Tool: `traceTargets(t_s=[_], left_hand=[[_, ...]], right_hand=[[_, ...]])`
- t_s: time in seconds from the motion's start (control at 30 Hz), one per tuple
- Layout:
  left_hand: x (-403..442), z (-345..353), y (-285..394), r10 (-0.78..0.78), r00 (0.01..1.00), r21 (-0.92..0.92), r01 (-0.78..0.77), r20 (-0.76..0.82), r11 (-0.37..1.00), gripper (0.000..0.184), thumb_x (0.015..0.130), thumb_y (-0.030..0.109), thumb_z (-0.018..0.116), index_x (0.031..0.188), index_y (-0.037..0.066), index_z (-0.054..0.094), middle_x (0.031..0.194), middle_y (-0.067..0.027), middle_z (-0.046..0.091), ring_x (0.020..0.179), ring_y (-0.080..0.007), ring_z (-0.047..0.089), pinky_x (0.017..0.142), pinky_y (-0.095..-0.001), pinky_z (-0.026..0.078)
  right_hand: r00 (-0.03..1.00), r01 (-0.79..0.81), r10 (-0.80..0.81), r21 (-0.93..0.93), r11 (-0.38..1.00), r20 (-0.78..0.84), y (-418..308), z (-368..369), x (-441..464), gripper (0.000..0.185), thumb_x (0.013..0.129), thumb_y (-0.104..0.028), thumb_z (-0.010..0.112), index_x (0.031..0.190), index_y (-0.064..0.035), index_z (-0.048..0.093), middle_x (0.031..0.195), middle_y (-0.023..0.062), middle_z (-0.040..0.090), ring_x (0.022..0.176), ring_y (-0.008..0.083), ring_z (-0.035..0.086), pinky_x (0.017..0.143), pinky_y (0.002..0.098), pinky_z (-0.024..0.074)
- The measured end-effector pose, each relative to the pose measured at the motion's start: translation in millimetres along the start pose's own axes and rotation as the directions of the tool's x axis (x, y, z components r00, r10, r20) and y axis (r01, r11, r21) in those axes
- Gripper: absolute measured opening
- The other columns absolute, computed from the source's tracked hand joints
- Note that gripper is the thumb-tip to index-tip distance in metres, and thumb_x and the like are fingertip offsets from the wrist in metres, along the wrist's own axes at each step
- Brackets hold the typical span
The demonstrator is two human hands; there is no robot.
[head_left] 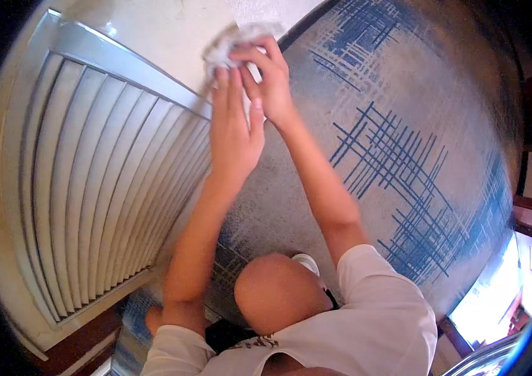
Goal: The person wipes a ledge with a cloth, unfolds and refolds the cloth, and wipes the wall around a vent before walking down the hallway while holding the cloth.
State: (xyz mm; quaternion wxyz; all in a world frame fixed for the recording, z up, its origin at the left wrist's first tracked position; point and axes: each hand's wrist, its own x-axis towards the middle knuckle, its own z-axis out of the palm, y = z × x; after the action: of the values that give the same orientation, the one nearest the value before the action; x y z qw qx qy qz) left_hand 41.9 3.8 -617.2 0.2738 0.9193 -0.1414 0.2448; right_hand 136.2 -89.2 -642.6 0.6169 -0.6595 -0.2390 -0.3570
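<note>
A crumpled white cloth [219, 53] is bunched at the top middle, beside the pale wall. My right hand [270, 78] grips it from the right, with bent fingers pressed into its folds. Against its lower side, my left hand [234, 128] has its fingers fairly straight, and part of the cloth shows between the two hands. The left palm is turned away, so its hold is partly hidden. Just left of my hands is the upper frame of a louvred panel [109, 182] with pale slats.
Grey carpet [404, 163] with blue crosshatched lines spreads to the right. My bent knee [278, 291] is below my arms, with a white shoe [306, 263] beside it. A bright opening [488, 294] and a shiny curved metal object [488, 360] are at the lower right.
</note>
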Motion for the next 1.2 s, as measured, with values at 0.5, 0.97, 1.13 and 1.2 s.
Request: traceTargets(t_s=[0.5, 0.97, 1.13, 1.2], left_hand=[[-165.8, 135.0, -126.0, -0.228, 0.851, 0.0, 0.259, 0.473, 0.966, 0.071, 0.106, 0.037, 0.04, 0.149, -0.017, 0.027, 0.155, -0.041, 0.024, 0.147, -0.0523, 0.023, 0.123, -0.0485, 0.023], [-40.9, 66.6, -18.4, -0.084, 0.996, -0.207, 0.089, 0.03, 0.974, 0.072, 0.108, 0.044, 0.035, 0.155, -0.009, 0.022, 0.16, -0.0378, 0.016, 0.15, -0.0508, 0.019, 0.123, -0.0503, 0.018], [-88.6, 117.9, -71.4, -0.145, 0.942, -0.149, 0.197, 0.304, 0.969, 0.07, 0.108, 0.041, 0.035, 0.154, -0.01, 0.023, 0.157, -0.0393, 0.023, 0.148, -0.0497, 0.024, 0.123, -0.0481, 0.022], [-115.7, 130.8, -97.9, -0.196, 0.886, -0.112, 0.265, 0.421, 0.958, 0.07, 0.108, 0.04, 0.034, 0.153, -0.012, 0.023, 0.156, -0.04, 0.024, 0.148, -0.0505, 0.024, 0.123, -0.0485, 0.021]], right_hand=[[0.785, -0.609, 0.619, -0.132, 0.782, 0.043, 124.1, 29.9, -257.0, 0.021, 0.075, 0.004, 0.068, 0.093, -0.0042, 0.061, 0.097, 0.0164, 0.056, 0.088, 0.0366, 0.059, 0.078, 0.0431, 0.05], [0.904, -0.423, 0.428, 0.181, 0.888, 0.01, 17.4, 4.8, -73.7, 0.029, 0.086, -0.001, 0.071, 0.113, -0.0075, 0.064, 0.113, 0.0093, 0.059, 0.1, 0.0217, 0.061, 0.075, 0.0311, 0.0566], [0.895, -0.442, 0.442, 0.0, 0.897, -0.06, 127.5, 21.6, -179.8, 0.018, 0.089, 0.0, 0.064, 0.106, -0.0045, 0.06, 0.104, 0.0098, 0.06, 0.099, 0.0224, 0.061, 0.074, 0.0352, 0.055], [0.757, -0.644, 0.652, 0.198, 0.739, 0.031, 124.7, 25.0, -225.7, 0.019, 0.089, -0.001, 0.065, 0.107, -0.004, 0.059, 0.104, 0.0098, 0.06, 0.097, 0.0218, 0.061, 0.075, 0.0356, 0.0541]])
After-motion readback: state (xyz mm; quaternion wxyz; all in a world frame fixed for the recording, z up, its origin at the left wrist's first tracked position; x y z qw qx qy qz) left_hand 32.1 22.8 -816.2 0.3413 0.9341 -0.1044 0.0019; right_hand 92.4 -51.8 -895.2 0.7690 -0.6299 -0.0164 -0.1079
